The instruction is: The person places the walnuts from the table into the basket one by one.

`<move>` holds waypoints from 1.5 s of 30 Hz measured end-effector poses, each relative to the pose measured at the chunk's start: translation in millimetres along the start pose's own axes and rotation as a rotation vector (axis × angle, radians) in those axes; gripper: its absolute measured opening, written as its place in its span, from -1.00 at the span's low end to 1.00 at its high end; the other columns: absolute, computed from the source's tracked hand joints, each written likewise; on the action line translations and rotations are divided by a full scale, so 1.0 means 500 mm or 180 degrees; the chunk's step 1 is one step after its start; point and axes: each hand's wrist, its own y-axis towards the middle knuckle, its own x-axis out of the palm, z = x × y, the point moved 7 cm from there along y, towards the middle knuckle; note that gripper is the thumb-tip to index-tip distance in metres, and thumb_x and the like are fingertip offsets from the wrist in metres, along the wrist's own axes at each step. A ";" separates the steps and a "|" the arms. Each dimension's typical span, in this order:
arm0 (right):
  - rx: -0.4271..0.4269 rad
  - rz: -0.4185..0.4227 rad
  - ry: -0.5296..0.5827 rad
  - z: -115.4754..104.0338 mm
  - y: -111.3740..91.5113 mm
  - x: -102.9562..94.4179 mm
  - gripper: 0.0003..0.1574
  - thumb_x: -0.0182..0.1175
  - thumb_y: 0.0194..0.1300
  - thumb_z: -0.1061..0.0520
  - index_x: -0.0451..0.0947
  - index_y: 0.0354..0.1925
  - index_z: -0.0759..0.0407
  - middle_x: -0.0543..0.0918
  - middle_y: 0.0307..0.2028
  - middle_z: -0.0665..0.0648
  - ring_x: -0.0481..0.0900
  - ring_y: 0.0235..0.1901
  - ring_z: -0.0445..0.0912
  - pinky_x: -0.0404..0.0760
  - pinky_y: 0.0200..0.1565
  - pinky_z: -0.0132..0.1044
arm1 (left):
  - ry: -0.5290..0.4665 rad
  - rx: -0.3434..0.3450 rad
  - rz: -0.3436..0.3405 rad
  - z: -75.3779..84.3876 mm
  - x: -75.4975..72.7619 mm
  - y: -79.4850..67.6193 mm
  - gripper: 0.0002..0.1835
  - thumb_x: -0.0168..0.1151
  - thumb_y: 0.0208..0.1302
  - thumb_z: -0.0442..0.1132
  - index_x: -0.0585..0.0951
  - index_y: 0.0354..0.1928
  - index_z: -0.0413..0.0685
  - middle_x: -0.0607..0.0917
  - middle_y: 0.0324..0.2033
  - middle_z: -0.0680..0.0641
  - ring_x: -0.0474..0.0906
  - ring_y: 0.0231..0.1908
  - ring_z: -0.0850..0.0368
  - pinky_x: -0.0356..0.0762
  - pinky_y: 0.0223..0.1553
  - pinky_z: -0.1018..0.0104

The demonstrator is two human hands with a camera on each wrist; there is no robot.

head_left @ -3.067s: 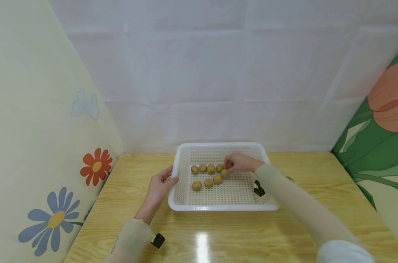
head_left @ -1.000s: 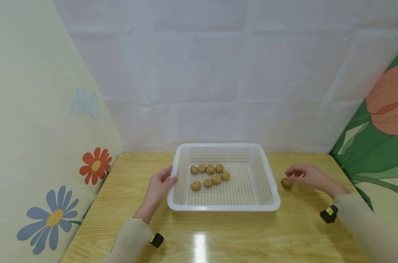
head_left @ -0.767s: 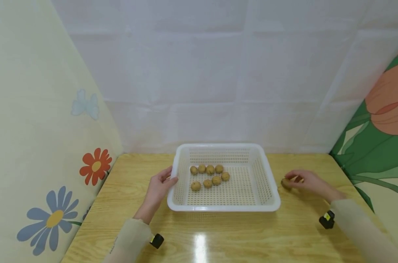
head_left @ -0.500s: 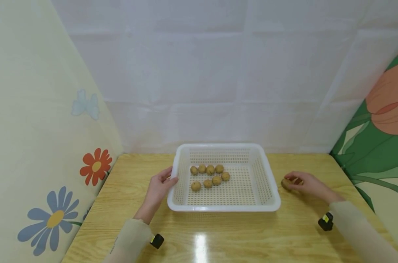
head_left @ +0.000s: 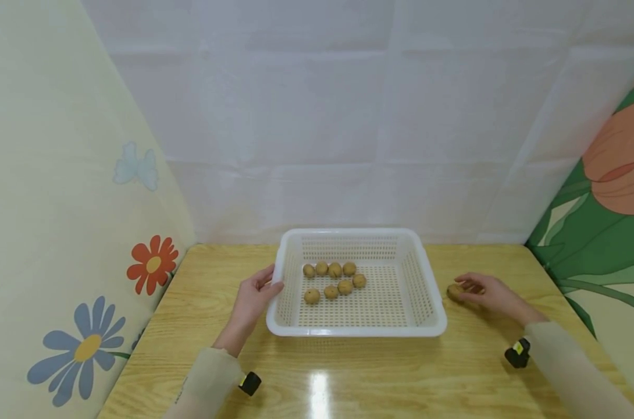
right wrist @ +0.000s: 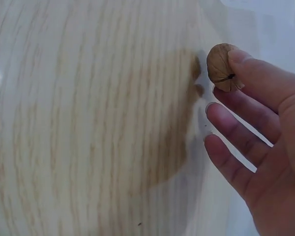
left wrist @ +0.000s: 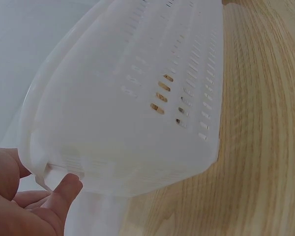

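In the head view a white plastic basket (head_left: 356, 332) stands on the table, with several walnuts (head_left: 345, 287) lying in two rough rows on its left half. My left hand (head_left: 251, 299) holds the basket's left rim, thumb on one side and fingers on the other; the left wrist view shows the hand (left wrist: 34, 206) at the rim's corner. To the right of the basket, my right hand (head_left: 492, 294) pinches a single walnut (head_left: 454, 292) low over the table. Seen from the right wrist, that walnut (right wrist: 219, 69) sits between thumb and index finger, the other fingers spread loosely.
A wood-grain table (head_left: 401, 378) lies beneath everything. Behind it hangs a creased white cloth (head_left: 317, 116). Flower-printed panels flank the table, the left panel (head_left: 60, 233) pale and the right panel (head_left: 610, 233) with a large tulip.
My right hand has left the basket's inside, moved right and taken hold of the walnut on the table. One walnut stays where that hand was. The left hand keeps its grip on the rim.
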 end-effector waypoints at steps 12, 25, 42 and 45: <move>-0.0018 0.0076 0.0068 -0.031 -0.001 -0.041 -0.58 0.30 0.48 0.09 0.64 0.18 0.29 0.75 -0.04 0.19 0.62 -0.19 -0.16 0.67 -0.27 -0.31 | -0.0034 -0.0064 -0.0008 0.001 0.002 -0.003 -0.35 0.29 0.47 -0.29 0.34 0.53 -0.23 0.50 0.39 -0.33 0.55 0.29 -0.25 0.68 0.16 0.12; -0.0098 -0.0010 0.0092 -0.133 0.025 -0.079 -0.53 0.29 0.49 0.01 0.62 0.23 0.23 0.74 0.04 0.17 0.64 -0.07 -0.06 0.67 -0.12 -0.19 | 0.0004 -0.0107 -0.0007 -0.003 0.003 0.000 -0.34 0.27 0.47 -0.29 0.33 0.54 -0.21 0.50 0.40 -0.31 0.56 0.29 -0.24 0.69 0.13 0.13; -0.0319 -0.0144 0.0100 -0.242 0.105 -0.094 -0.57 0.34 0.46 -0.02 0.66 0.19 0.11 0.76 0.01 0.10 0.66 -0.12 -0.08 0.67 -0.14 -0.15 | -0.0010 -0.0060 -0.0024 0.002 0.002 -0.004 -0.33 0.29 0.47 -0.27 0.32 0.54 -0.24 0.49 0.39 -0.36 0.53 0.31 -0.28 0.68 0.17 0.09; -0.0425 -0.0192 0.0074 -0.266 0.127 -0.082 -0.60 0.35 0.45 0.00 0.67 0.17 0.10 0.77 -0.02 0.09 0.67 -0.12 -0.06 0.66 -0.13 -0.14 | -0.0010 -0.0053 -0.0016 0.003 0.002 -0.003 -0.34 0.28 0.47 -0.29 0.33 0.53 -0.24 0.50 0.38 -0.36 0.53 0.31 -0.27 0.66 0.18 0.09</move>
